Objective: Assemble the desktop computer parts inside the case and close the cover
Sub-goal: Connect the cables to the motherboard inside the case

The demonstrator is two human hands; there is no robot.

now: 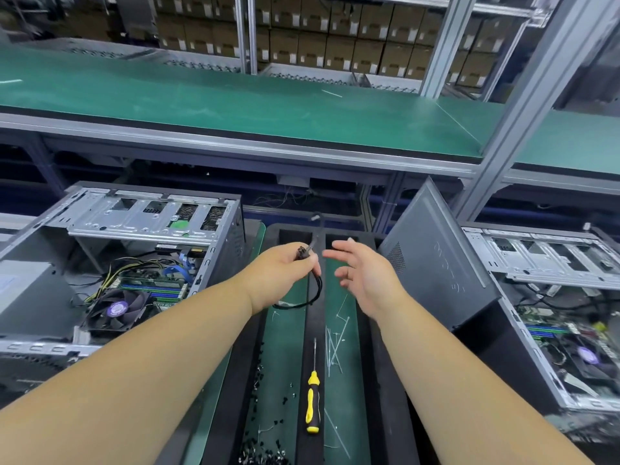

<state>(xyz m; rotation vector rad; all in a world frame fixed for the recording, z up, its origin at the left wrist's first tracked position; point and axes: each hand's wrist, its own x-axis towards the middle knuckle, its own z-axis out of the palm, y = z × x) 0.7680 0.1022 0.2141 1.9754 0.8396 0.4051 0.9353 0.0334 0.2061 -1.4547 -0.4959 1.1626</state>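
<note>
Green workbench, left hand gripping black cable, right hand spread

Left hand pinches a thin black looped cable, apparently by its connector; right hand hovers beside it, fingers spread.

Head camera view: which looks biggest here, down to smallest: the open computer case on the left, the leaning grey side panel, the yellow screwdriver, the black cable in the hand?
1. Open computer case, cut off by the frame edge.
2. Grey side panel.
3 and 4. Yellow screwdriver and black cable: unsure, since the cable is looped and partly hidden in the left hand.
</note>
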